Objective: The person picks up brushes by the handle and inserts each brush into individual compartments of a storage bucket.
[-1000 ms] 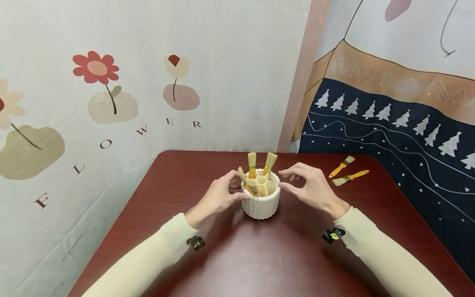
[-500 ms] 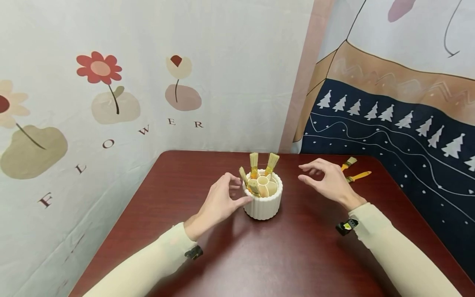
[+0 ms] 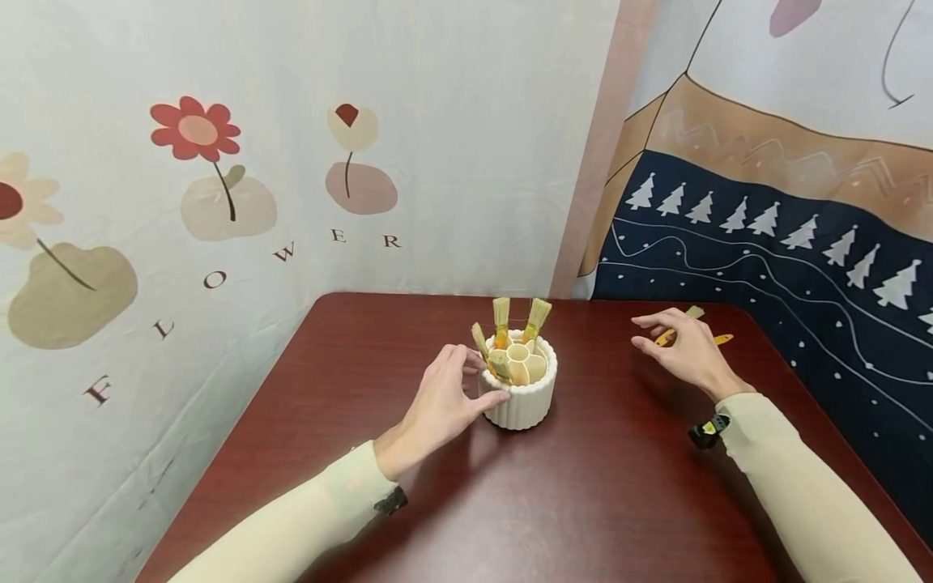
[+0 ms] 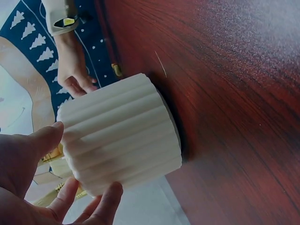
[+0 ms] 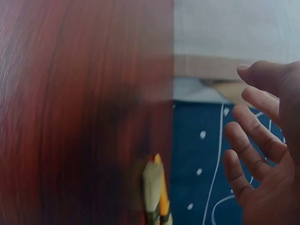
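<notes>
A white ribbed holder (image 3: 519,409) with a petal-shaped divided top stands upright on the table, several brushes (image 3: 501,312) leaning in its compartments. My left hand (image 3: 437,397) grips its left side near the rim; in the left wrist view the thumb and fingers of the left hand (image 4: 28,173) lie on either side of the ribbed wall (image 4: 122,136). Empty and with fingers loosely bent, my right hand (image 3: 688,352) is over the back right of the table, partly covering two yellow-handled brushes (image 3: 723,339). The right wrist view shows these brushes (image 5: 152,187) below the spread fingers.
The dark red table (image 3: 554,510) reaches a pale wall cloth (image 3: 474,162) printed with flowers at the back. A navy cloth (image 3: 816,300) with white trees hangs along the right edge.
My right hand has moved away from the holder, rightward to the loose brushes. My left hand stays at the holder, its thumb now further along the front of the rim.
</notes>
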Action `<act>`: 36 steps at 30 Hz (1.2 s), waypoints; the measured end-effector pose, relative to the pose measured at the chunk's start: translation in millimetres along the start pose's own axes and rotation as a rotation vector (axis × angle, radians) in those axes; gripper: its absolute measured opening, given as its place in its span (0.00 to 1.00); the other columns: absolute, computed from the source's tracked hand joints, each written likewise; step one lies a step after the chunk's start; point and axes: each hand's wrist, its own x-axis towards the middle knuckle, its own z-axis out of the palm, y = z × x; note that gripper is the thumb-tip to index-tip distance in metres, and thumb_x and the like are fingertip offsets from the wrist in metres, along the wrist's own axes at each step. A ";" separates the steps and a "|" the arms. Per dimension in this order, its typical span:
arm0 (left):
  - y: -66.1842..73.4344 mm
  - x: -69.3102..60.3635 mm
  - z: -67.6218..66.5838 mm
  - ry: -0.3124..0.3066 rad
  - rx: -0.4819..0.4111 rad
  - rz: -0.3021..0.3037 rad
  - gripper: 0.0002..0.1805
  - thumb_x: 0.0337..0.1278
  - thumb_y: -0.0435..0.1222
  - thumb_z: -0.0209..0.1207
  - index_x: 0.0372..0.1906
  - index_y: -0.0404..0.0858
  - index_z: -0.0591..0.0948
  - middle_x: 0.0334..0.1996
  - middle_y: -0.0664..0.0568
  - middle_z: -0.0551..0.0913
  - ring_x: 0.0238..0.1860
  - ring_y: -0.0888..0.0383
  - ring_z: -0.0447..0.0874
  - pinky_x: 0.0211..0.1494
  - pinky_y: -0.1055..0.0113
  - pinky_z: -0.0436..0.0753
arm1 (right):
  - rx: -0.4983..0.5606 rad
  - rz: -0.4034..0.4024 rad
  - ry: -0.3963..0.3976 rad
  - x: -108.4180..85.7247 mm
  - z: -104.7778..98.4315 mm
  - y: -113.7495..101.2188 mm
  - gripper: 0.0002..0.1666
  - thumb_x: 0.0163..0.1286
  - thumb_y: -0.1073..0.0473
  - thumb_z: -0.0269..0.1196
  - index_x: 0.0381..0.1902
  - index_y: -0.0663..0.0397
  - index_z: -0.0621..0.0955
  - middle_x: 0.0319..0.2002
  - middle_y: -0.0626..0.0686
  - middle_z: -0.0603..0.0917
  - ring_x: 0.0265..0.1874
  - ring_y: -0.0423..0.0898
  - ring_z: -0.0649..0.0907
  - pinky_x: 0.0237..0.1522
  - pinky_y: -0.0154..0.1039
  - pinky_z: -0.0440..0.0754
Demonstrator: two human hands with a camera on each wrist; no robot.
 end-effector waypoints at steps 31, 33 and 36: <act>0.5 8.1 -4.9 -0.052 -0.132 -0.030 0.22 0.62 0.31 0.85 0.52 0.31 0.83 0.57 0.40 0.89 0.52 0.45 1.00 0.60 0.59 0.97 | -0.201 0.163 -0.219 -3.5 -29.0 80.4 0.31 0.75 0.72 0.62 0.76 0.69 0.83 0.76 0.83 0.75 0.72 0.82 0.74 0.73 0.82 0.75; 1.0 8.8 -6.0 -0.058 -0.142 -0.032 0.22 0.63 0.30 0.85 0.52 0.31 0.83 0.58 0.39 0.89 0.53 0.44 1.00 0.60 0.58 0.97 | -0.214 0.174 -0.233 -3.5 -29.0 82.1 0.31 0.75 0.72 0.62 0.75 0.67 0.84 0.76 0.83 0.75 0.71 0.80 0.75 0.72 0.82 0.77; 1.2 9.1 -7.4 -0.066 -0.148 -0.037 0.22 0.63 0.30 0.85 0.52 0.31 0.83 0.59 0.38 0.90 0.55 0.44 0.99 0.60 0.58 0.97 | -0.225 0.187 -0.247 -3.0 -28.4 83.3 0.28 0.78 0.71 0.63 0.74 0.64 0.86 0.75 0.82 0.77 0.70 0.79 0.76 0.71 0.82 0.78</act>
